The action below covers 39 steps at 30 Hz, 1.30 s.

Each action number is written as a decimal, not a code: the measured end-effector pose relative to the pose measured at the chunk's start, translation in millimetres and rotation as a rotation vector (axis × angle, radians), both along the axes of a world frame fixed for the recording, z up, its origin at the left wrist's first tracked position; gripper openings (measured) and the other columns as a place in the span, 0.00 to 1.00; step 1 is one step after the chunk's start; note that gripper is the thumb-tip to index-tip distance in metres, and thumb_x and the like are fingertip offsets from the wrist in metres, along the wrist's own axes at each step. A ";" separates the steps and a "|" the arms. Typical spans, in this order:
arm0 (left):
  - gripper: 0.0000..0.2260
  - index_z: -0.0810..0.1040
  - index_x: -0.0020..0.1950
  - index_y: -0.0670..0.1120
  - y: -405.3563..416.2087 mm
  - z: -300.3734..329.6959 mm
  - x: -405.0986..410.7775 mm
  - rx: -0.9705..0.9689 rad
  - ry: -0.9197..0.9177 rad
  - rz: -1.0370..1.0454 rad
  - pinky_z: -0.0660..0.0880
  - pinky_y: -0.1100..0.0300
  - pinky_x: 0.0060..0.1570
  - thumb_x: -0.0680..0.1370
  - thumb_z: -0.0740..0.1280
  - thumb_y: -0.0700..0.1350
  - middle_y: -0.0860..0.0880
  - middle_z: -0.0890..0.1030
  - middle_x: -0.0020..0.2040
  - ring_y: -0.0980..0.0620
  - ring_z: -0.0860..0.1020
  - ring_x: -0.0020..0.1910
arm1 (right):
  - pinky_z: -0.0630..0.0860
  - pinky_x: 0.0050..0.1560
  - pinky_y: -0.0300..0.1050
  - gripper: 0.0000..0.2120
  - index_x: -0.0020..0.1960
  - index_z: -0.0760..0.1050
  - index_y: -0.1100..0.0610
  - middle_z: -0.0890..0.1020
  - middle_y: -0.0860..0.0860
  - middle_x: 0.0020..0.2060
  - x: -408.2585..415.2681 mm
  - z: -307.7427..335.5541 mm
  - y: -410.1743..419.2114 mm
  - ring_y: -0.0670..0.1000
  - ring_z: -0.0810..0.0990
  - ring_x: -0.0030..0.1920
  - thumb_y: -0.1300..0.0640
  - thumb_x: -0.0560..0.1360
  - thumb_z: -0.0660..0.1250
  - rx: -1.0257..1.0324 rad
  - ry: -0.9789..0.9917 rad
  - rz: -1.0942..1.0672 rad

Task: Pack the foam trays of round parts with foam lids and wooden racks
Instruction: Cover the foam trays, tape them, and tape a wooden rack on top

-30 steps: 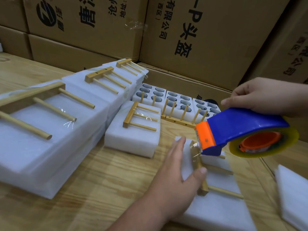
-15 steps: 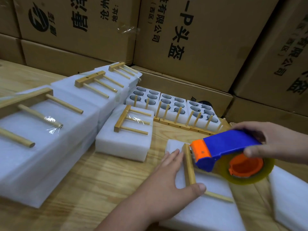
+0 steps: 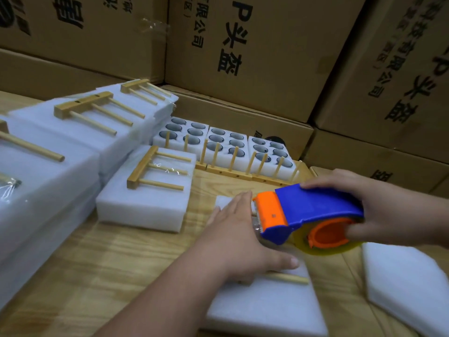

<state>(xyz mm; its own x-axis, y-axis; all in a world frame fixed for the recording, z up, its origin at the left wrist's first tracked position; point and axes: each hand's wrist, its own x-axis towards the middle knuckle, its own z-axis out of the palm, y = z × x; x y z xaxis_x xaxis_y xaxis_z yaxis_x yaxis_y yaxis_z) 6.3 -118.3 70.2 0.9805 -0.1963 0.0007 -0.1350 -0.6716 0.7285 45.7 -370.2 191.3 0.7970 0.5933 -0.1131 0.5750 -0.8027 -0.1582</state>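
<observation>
Near edge: left hand (image 3: 239, 242) flat, fingers straight, pressing foam lid (image 3: 267, 310) with wooden rack (image 3: 288, 278) under palm. Right hand (image 3: 379, 215) grips tape dispenser (image 3: 308, 215) just beside it. Farther back, open foam trays (image 3: 226, 142) by cardboard boxes (image 3: 255, 45).

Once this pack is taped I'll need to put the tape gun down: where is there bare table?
Bare wooden table lies between the long taped foam stack, the small taped pack and the left hand. A narrower strip runs between the pack being taped and the loose foam lid. The back, by the open foam trays, is crowded.
</observation>
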 end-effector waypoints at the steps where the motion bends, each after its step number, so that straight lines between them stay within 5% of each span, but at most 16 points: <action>1: 0.60 0.45 0.82 0.63 0.3 -0.3 0.3 0.029 0.014 -0.008 0.44 0.47 0.80 0.58 0.73 0.77 0.62 0.47 0.83 0.55 0.46 0.81 | 0.76 0.55 0.37 0.43 0.72 0.60 0.24 0.70 0.31 0.58 0.4 -1.3 -4.2 0.38 0.76 0.58 0.48 0.64 0.74 -0.005 -0.009 0.000; 8: 0.63 0.39 0.82 0.58 -1.6 -4.2 2.5 0.094 0.035 0.023 0.36 0.56 0.73 0.59 0.72 0.77 0.61 0.37 0.82 0.59 0.38 0.80 | 0.74 0.54 0.31 0.44 0.79 0.63 0.41 0.73 0.39 0.64 8.4 -24.2 -62.8 0.40 0.78 0.60 0.42 0.65 0.74 -0.078 -0.110 -0.049; 17: 0.62 0.38 0.82 0.58 -5.4 3.8 -0.7 0.166 0.080 0.044 0.39 0.53 0.77 0.60 0.70 0.78 0.60 0.34 0.81 0.55 0.38 0.81 | 0.77 0.49 0.32 0.41 0.78 0.63 0.38 0.72 0.41 0.68 8.9 -52.6 -150.3 0.41 0.79 0.60 0.32 0.68 0.70 -0.141 -0.083 -0.165; 22: 0.63 0.39 0.83 0.49 -24.3 17.6 -4.4 0.370 -0.104 0.028 0.33 0.47 0.77 0.61 0.62 0.83 0.48 0.27 0.80 0.50 0.24 0.77 | 0.79 0.48 0.35 0.41 0.78 0.63 0.38 0.71 0.41 0.68 -3.1 -46.2 -116.0 0.39 0.78 0.60 0.38 0.68 0.73 -0.176 -0.081 -0.119; 28: 0.58 0.39 0.83 0.47 -50.7 1.1 -18.7 0.655 -0.224 -0.184 0.32 0.40 0.76 0.67 0.51 0.84 0.47 0.39 0.84 0.50 0.35 0.81 | 0.79 0.51 0.45 0.41 0.77 0.60 0.32 0.69 0.34 0.64 -18.6 -42.1 -99.7 0.39 0.77 0.59 0.42 0.66 0.71 -0.134 -0.099 -0.082; 39: 0.57 0.41 0.84 0.51 -51.6 0.2 -17.3 0.665 -0.210 -0.179 0.30 0.44 0.77 0.66 0.50 0.84 0.51 0.38 0.83 0.54 0.34 0.81 | 0.80 0.46 0.47 0.41 0.78 0.61 0.34 0.70 0.35 0.58 -34.5 -52.8 -144.9 0.41 0.77 0.54 0.43 0.66 0.70 -0.197 -0.090 -0.135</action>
<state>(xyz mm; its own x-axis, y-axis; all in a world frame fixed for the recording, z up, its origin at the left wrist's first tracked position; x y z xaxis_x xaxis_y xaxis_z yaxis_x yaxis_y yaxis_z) -11.0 -169.9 70.4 0.9256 -0.3783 0.0106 -0.3768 -0.9186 0.1190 11.3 -515.0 138.5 0.8796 0.4543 -0.1411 0.4653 -0.8834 0.0562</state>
